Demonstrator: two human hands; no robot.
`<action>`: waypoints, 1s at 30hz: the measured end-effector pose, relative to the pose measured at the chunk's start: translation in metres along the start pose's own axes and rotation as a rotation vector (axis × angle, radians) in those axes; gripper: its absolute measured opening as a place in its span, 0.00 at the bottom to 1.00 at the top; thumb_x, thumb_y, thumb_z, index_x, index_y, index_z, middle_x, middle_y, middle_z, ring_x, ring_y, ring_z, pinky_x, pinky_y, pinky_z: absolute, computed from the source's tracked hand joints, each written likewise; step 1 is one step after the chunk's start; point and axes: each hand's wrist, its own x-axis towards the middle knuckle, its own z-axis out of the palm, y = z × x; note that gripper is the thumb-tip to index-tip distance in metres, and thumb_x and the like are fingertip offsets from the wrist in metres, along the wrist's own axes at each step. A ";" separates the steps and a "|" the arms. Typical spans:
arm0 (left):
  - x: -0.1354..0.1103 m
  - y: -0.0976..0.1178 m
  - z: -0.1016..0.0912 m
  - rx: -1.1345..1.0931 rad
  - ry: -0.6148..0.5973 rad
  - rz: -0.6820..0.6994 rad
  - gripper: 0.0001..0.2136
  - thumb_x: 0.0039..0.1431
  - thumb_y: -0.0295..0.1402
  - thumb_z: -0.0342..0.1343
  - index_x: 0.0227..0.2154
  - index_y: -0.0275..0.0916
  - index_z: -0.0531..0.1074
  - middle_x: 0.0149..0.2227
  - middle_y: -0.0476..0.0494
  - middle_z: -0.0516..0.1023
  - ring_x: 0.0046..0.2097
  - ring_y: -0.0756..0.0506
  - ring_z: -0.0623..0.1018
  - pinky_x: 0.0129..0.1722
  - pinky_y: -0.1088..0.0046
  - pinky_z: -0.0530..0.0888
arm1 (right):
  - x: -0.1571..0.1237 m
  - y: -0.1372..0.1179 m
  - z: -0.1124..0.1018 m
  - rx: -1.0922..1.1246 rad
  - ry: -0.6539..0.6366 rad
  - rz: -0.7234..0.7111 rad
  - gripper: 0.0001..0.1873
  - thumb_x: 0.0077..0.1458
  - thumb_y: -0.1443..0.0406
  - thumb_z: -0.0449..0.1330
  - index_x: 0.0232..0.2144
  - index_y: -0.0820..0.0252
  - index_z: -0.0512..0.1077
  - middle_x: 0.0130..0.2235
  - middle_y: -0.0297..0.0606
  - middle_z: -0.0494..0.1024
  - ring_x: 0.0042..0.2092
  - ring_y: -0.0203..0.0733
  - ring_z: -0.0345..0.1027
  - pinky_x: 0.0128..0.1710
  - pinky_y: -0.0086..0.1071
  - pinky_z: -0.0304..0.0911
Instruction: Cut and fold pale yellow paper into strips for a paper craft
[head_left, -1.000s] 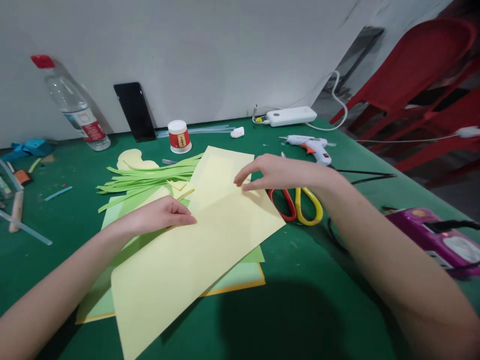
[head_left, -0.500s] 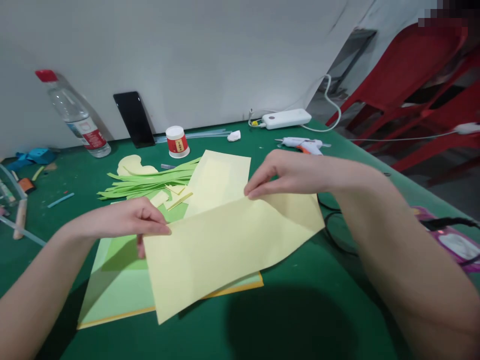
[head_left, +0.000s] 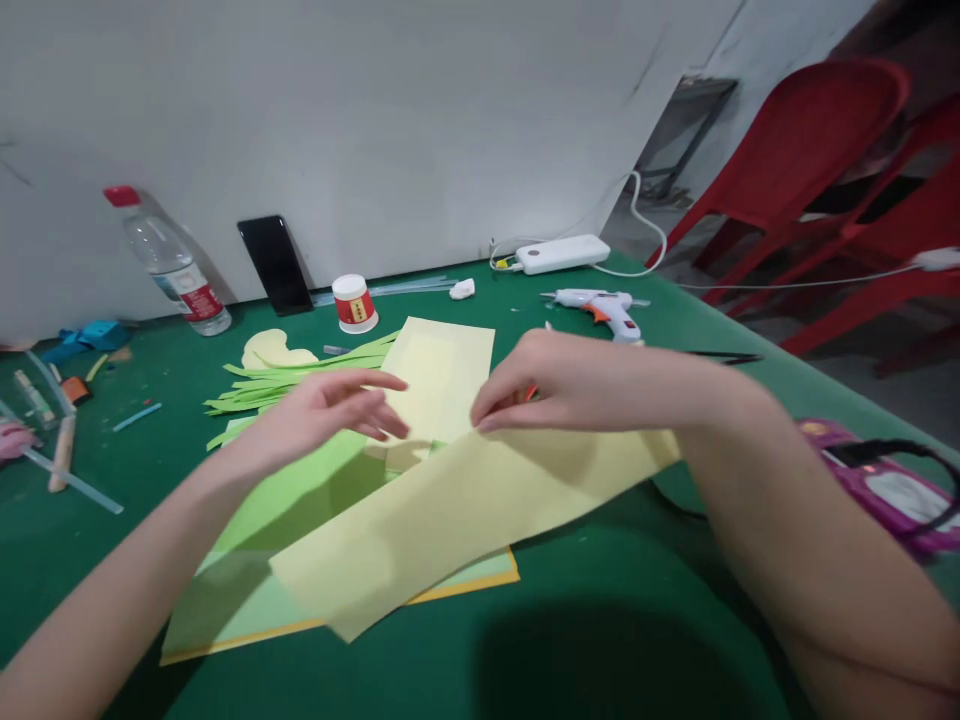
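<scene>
My right hand pinches the top edge of a pale yellow paper sheet and holds it lifted and tilted above the green table. My left hand hovers beside it with fingers spread, holding nothing, just off the sheet's left end. Under the lifted sheet lie light green sheets on an orange-edged one. A second pale yellow sheet lies flat behind the hands.
Green paper strips and a yellow cut-out lie behind. A glue jar, dark phone, water bottle, power bank and glue gun stand at the back. A purple device sits right; red chairs beyond.
The yellow sheet was lifted off the stack by both hands and swung flatter to the right. My left hand has let go of it and opened. The camera tilted slightly down.
</scene>
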 end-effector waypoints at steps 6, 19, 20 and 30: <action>0.002 0.012 0.041 0.126 -0.192 -0.105 0.09 0.46 0.40 0.58 0.26 0.39 0.72 0.24 0.53 0.72 0.25 0.52 0.69 0.22 0.79 0.63 | 0.015 -0.015 0.021 -0.152 0.101 -0.143 0.14 0.54 0.71 0.49 0.26 0.61 0.75 0.24 0.33 0.76 0.24 0.31 0.62 0.23 0.28 0.49; -0.038 -0.027 -0.056 0.263 0.084 -0.243 0.15 0.57 0.40 0.45 0.43 0.41 0.69 0.30 0.45 0.79 0.31 0.46 0.78 0.31 0.73 0.74 | -0.007 0.035 -0.020 -0.047 0.098 0.143 0.14 0.53 0.62 0.51 0.30 0.59 0.75 0.33 0.34 0.78 0.32 0.37 0.69 0.27 0.28 0.59; -0.035 -0.020 -0.050 0.208 0.218 -0.149 0.16 0.59 0.40 0.44 0.47 0.42 0.65 0.38 0.43 0.78 0.35 0.45 0.77 0.33 0.72 0.75 | -0.003 0.030 -0.017 -0.034 0.078 0.125 0.13 0.53 0.63 0.51 0.29 0.59 0.75 0.32 0.33 0.78 0.31 0.36 0.68 0.28 0.28 0.58; -0.001 0.014 0.036 0.331 0.314 0.194 0.09 0.56 0.33 0.50 0.32 0.39 0.75 0.32 0.51 0.79 0.32 0.49 0.76 0.31 0.77 0.70 | 0.017 -0.011 0.017 -0.001 0.178 0.042 0.14 0.52 0.67 0.49 0.27 0.63 0.74 0.22 0.33 0.72 0.24 0.32 0.58 0.24 0.27 0.49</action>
